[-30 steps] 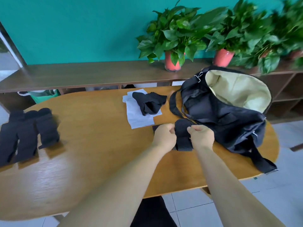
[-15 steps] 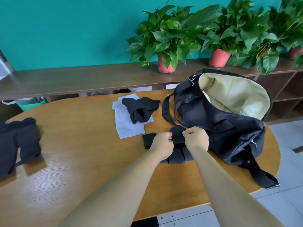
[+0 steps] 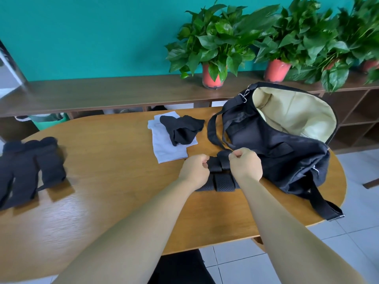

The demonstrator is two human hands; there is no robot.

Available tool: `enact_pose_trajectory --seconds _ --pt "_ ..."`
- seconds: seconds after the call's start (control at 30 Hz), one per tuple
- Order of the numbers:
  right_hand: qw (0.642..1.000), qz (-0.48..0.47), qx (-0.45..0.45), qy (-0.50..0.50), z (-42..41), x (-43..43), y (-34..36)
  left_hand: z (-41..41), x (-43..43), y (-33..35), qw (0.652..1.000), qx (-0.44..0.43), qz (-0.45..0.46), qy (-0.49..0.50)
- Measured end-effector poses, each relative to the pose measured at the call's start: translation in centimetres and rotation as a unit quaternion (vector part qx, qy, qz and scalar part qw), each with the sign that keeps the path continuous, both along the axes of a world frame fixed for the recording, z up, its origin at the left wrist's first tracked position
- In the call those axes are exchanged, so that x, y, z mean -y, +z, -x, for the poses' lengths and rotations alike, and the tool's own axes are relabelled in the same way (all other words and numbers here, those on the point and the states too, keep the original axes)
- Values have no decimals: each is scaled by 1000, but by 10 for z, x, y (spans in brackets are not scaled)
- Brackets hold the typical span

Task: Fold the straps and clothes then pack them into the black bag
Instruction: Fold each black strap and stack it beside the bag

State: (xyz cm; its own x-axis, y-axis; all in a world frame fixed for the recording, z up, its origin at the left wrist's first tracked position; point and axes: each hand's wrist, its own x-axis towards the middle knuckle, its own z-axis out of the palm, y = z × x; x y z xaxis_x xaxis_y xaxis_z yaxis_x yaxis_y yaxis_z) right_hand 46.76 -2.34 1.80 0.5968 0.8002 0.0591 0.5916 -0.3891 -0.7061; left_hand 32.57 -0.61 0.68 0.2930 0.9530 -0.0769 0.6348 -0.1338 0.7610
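Both fists are curled tight on a black perforated strap point(image 3: 224, 182): the left hand point(image 3: 195, 168) grips its left side and the right hand point(image 3: 246, 166) pinches its far right corner. The folded bundle lies between and just below them, on the right half of the wooden table point(image 3: 114, 181), midway between the near and far edges. Half a second ago a flat end lay on the wood left of the left hand; it no longer shows there. The bands lie side by side, running near to far, with their perforated ends toward the near edge. The black bag point(image 3: 276, 152) touches the strap at the right edge, its mouth open. A black garment point(image 3: 182, 130) sits on a white cloth point(image 3: 166, 148) toward the far edge. Folded black straps point(image 3: 30, 171) lie at the left edge.
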Motion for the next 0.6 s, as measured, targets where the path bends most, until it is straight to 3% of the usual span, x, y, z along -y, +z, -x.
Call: enact_pose_trajectory --seconds 0.17,0.4,0.6 --pt "999 -5 14 43 43 14 3 51 16 -1 1000 -11 -11 26" --pt "993 14 35 112 124 14 -6 151 35 -4 983 -139 -69 95" --pt "981 31 50 187 208 4 -14 240 49 1 975 -164 -39 145"
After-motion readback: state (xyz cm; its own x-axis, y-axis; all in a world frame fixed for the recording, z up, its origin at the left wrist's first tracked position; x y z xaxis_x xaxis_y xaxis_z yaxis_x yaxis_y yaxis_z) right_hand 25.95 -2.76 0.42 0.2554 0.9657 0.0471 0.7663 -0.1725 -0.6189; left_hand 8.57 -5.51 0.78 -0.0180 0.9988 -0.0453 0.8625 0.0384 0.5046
